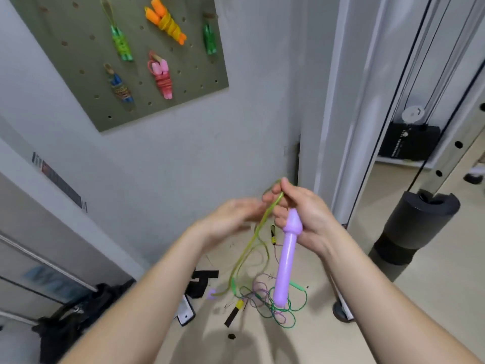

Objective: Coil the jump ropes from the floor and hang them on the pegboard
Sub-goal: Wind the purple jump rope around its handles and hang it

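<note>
We see the right hand [301, 214] curled around the top of a purple handle [287, 258], which hangs down upright, thumb and fingertips pinching the yellow-green cord [252, 245] just above it. The left hand [231, 219] is beside the cord and blurred; we cannot tell whether it holds anything. The cord trails down to the floor [328, 345], ending near a tangle of green rope [298, 307]. Up on the wall, the pegboard [78, 74] carries five coiled ropes, among them an orange one [165, 21] and a pink one [162, 77]
</note>
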A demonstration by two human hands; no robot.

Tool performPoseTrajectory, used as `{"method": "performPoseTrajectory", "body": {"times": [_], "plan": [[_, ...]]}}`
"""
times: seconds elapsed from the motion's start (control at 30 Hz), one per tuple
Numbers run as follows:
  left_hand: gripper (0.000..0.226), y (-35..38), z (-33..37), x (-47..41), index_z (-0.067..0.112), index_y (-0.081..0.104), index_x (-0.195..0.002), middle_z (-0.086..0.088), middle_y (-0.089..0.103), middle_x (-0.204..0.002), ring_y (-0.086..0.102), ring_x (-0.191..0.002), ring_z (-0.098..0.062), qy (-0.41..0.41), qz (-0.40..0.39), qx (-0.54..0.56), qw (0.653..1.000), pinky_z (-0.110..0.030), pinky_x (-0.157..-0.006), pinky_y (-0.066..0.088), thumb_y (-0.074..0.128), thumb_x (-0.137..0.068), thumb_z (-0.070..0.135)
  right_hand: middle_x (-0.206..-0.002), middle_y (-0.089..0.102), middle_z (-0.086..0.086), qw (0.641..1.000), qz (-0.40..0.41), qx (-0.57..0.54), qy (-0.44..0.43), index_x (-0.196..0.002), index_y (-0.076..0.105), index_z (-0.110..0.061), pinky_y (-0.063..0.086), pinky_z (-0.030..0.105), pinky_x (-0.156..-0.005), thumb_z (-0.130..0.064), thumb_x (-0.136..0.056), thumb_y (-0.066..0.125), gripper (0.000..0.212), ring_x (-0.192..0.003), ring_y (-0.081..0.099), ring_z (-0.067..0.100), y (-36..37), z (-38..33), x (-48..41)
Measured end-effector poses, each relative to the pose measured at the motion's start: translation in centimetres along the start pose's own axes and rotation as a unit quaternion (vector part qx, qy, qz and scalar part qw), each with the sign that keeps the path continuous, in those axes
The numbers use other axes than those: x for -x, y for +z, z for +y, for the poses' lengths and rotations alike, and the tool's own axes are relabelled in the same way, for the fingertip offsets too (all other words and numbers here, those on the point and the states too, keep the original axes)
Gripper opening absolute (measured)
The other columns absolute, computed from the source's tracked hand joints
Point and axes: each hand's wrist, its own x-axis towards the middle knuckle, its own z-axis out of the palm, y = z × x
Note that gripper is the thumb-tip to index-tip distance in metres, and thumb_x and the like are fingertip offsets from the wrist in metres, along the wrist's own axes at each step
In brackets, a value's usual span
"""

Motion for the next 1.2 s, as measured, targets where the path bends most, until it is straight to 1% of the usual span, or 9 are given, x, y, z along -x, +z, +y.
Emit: {"method": "performPoseTrajectory", "body": {"times": [0.13,0.27,0.4,0.53,0.63,0.83,0.93,1.07,1.2], "plan": [[0.025,3.9,-7.9,2.5,0.017,0.066,-0.104,0.002,0.064,-0.101,0.054,-0.087,-0.008,-0.043,-0.062,-0.017,0.997,-0.017,-0.082,0.041,0.053,-0.087,0.005,-0.063,0.067,0.005,0.997,0.007,-0.075,0.032,-0.076,0.05,-0.011,0.03,0.013,-0.034,-0.024,-0.101,0.041,0.03,-0.034,0.035,0.006,0.8,-1.7,-1.7],[0.023,5.0,-12.1,5.3,0.019,0.059,-0.079,0.01,0.059,-0.07,0.056,-0.064,-0.002,-0.095,-0.055,-0.116,0.987,-0.012,-0.059,0.044,0.049,-0.099,0.025,-0.078,0.071,0.008,0.977,-0.032,-0.206,0.029,-0.073,0.059,-0.007,0.028,0.011,-0.038,-0.027,-0.102,0.037,0.041,-0.037,0.036,0.006,0.3,-4.1,-3.4],[0.032,4.1,-11.1,6.5,0.013,0.049,-0.076,0.0,0.056,-0.051,0.057,-0.049,-0.019,-0.086,0.129,0.129,0.979,-0.026,-0.045,0.047,0.037,-0.101,0.03,-0.102,0.071,0.021,0.999,0.016,-0.021,0.04,-0.098,0.055,-0.005,0.035,0.015,-0.034,-0.047,-0.099,0.039,0.044,-0.037,0.04,0.009,-1.5,-3.4,-3.6],[0.036,1.3,-4.0,4.0,0.018,0.04,-0.07,0.006,0.027,-0.046,0.023,-0.035,-0.005,-0.013,0.189,0.512,0.838,-0.014,-0.033,0.018,0.035,-0.101,0.034,-0.118,0.068,0.012,0.943,-0.086,0.291,0.139,-0.119,0.06,-0.009,0.035,0.019,-0.037,-0.063,-0.084,0.055,0.065,-0.052,0.049,0.009,-3.7,3.1,-0.6],[0.038,1.2,0.6,1.7,0.019,0.038,-0.068,0.007,0.024,-0.044,0.02,-0.033,-0.005,-0.005,0.184,0.568,0.802,-0.014,-0.031,0.015,0.032,-0.102,0.035,-0.119,0.068,0.011,0.913,-0.18,0.291,0.221,-0.12,0.06,-0.006,0.027,0.017,-0.043,-0.052,-0.087,0.05,0.057,-0.059,0.039,0.007,-3.8,7.3,2.4],[0.036,2.1,2.2,0.2,0.018,0.038,-0.07,0.007,0.023,-0.042,0.018,-0.031,-0.004,-0.028,0.19,0.543,0.818,-0.012,-0.032,0.009,0.032,-0.103,0.032,-0.083,0.07,0.019,0.958,-0.108,-0.02,0.266,-0.102,0.065,-0.007,0.031,0.02,-0.042,-0.062,-0.082,0.046,0.061,-0.048,0.039,0.012,-4.1,7.6,4.2],[0.037,1.6,2.4,0.0,0.019,0.038,-0.07,0.008,0.023,-0.042,0.017,-0.031,-0.003,-0.04,0.161,0.521,0.837,-0.013,-0.031,0.007,0.03,-0.103,0.033,-0.091,0.069,0.018,0.96,-0.144,-0.036,0.237,-0.119,0.063,-0.016,0.032,0.023,-0.047,-0.075,-0.074,0.052,0.075,-0.048,0.04,0.014,-4.1,6.7,4.5],[0.035,0.7,1.8,-0.1,0.019,0.039,-0.071,0.008,0.024,-0.043,0.018,-0.031,-0.004,-0.079,0.149,0.491,0.855,-0.013,-0.029,0.008,0.032,-0.103,0.031,-0.086,0.06,0.011,0.971,-0.165,-0.067,0.16,-0.127,0.057,-0.041,0.032,0.02,-0.047,-0.044,-0.059,0.089,0.076,-0.045,0.033,0.008,-3.9,5.6,4.7],[0.029,0.6,0.7,-0.3,0.017,0.04,-0.077,0.007,0.026,-0.044,0.017,-0.033,-0.004,-0.094,0.223,0.394,0.887,-0.011,-0.033,0.009,0.032,-0.103,0.028,-0.076,0.065,0.012,0.955,-0.22,-0.025,0.197,-0.119,0.065,-0.033,0.035,0.016,-0.041,-0.063,-0.077,0.063,0.052,-0.038,0.039,0.008,-3.3,5.2,4.7]]}}
